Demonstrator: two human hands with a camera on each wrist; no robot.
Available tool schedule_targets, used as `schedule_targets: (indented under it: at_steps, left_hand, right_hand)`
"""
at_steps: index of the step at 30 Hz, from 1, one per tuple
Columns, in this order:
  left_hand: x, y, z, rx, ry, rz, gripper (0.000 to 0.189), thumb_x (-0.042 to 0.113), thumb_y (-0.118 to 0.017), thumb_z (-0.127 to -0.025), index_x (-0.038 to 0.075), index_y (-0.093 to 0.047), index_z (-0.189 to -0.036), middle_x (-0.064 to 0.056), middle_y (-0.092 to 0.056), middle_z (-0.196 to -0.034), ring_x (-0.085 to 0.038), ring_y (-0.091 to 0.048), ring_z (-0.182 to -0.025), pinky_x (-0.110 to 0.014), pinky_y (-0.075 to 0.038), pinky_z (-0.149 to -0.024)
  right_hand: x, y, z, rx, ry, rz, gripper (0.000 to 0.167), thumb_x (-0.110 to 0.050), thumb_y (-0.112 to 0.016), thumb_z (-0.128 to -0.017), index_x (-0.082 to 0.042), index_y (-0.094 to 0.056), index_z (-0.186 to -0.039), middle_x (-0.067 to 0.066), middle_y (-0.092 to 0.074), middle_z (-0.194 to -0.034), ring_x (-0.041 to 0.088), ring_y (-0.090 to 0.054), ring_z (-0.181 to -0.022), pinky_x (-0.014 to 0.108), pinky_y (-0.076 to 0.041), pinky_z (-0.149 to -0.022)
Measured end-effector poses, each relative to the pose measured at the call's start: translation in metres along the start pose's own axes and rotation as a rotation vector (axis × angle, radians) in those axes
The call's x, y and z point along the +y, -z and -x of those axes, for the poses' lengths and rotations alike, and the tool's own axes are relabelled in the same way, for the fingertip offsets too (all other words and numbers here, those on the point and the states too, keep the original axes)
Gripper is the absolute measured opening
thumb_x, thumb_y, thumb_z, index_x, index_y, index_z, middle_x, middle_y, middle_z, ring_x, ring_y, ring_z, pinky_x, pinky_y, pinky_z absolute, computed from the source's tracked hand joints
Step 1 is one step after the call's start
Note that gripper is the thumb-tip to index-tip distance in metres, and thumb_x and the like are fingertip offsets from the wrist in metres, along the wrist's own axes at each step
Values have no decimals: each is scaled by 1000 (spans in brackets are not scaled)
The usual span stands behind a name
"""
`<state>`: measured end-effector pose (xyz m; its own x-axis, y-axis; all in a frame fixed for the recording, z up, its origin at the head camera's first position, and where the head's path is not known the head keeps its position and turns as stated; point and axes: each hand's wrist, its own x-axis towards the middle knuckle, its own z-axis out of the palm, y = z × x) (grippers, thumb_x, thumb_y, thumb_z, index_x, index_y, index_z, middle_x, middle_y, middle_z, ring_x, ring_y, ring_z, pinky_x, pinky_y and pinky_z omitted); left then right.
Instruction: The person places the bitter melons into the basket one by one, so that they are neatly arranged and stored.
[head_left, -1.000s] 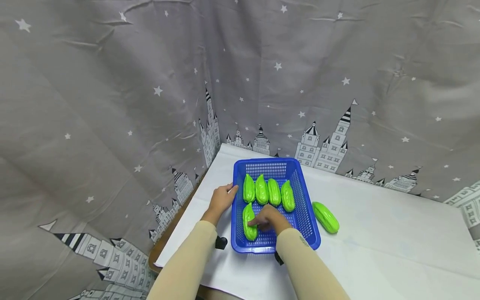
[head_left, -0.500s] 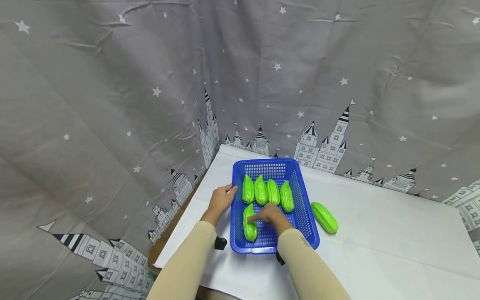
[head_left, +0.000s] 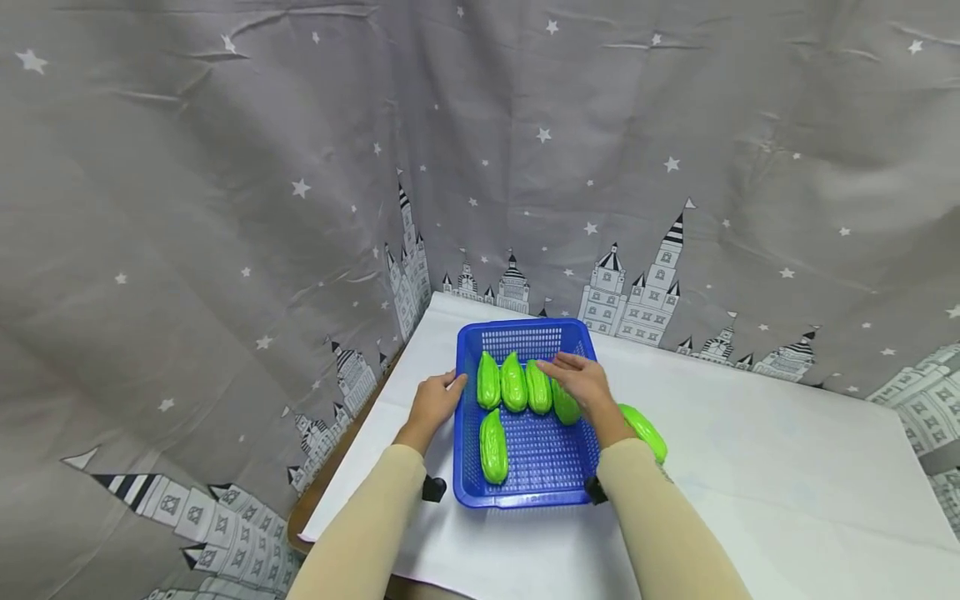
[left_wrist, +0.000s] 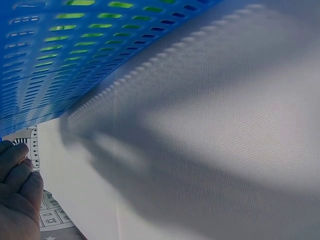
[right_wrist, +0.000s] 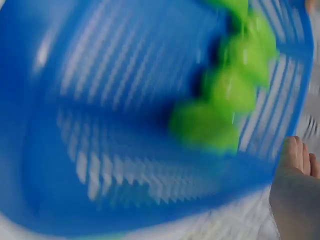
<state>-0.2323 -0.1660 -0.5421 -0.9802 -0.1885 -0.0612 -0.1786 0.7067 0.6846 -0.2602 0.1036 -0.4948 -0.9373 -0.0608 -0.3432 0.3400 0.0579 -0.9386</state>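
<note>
Change: a second ago the right hand (head_left: pixel 581 382) lay low in the blue basket (head_left: pixel 525 492) with its fingers on the lone green gourd (head_left: pixel 492 447); it has since let go and moved up toward the far row
Meaning: that gourd now lies on its own at the lower left of the basket, touched by nothing, so the placing looks finished
Right hand: centre of the head view, over the right end of the row of four gourds (head_left: pixel 513 383); fingers spread and fairly straight, pointing left, hovering over or lightly touching the rightmost one, which it half hides; no curl round anything shows
Right arm: tan sleeve running from the lower right edge up to the basket's right wall
Left hand: (head_left: pixel 432 404) resting against the outside of the basket's left rim, fingers relaxed and loosely bent, holding nothing
Gourd outside: one more green gourd (head_left: pixel 643 431) on the white tabletop (head_left: pixel 750 467), just right of the basket, partly behind the right forearm
Wrist views: right blurred; left shows basket wall and fingers only
</note>
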Motion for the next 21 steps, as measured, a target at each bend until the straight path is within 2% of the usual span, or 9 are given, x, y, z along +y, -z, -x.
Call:
schedule_targets:
  at_steps: [7, 11, 14, 17, 21]
  left_hand:
    - [-4, 1, -2, 7, -18, -20, 49, 37, -56, -103, 4, -58, -140, -19, -59, -137, -39, -54, -129, -52, -41, -110]
    - [-5, 2, -3, 3, -20, -31, 49, 38, -56, -103, 6, -58, -140, -18, -58, -138, -38, -54, -129, -51, -41, -110]
    - [-4, 2, -3, 6, -18, -32, 49, 37, -56, -103, 4, -58, -140, -20, -58, -137, -40, -53, -129, -52, -41, -110]
    - [-3, 3, -5, 5, -10, -29, 50, 37, -55, -104, 2, -57, -140, -21, -58, -137, -40, -53, -129, -53, -41, -110]
    - [-3, 2, -4, -2, -2, -24, 50, 37, -55, -104, 3, -57, -140, -21, -58, -137, -40, -53, -129, -53, -41, -109]
  right_hand:
    - [-11, 96, 2, 155, 18, 46, 81, -35, -81, -88, -3, -43, -152, 14, -47, -152, 27, -42, -141, 38, -33, -117]
    - [-11, 137, 10, 238, -2, 61, 83, -36, -80, -88, -5, -39, -154, 12, -43, -155, 26, -39, -143, 37, -33, -117]
    - [-11, 154, 13, 245, -2, 68, 85, -37, -79, -89, -6, -37, -156, 12, -40, -157, 26, -37, -144, 38, -32, -117]
    - [-9, 161, 15, 233, 7, 103, 84, -38, -77, -90, -6, -35, -156, 12, -39, -158, 28, -36, -145, 40, -31, -118]
    - [11, 164, 19, 216, -13, 179, 80, -35, -75, -93, -5, -36, -156, 14, -38, -158, 31, -36, -145, 45, -30, -118]
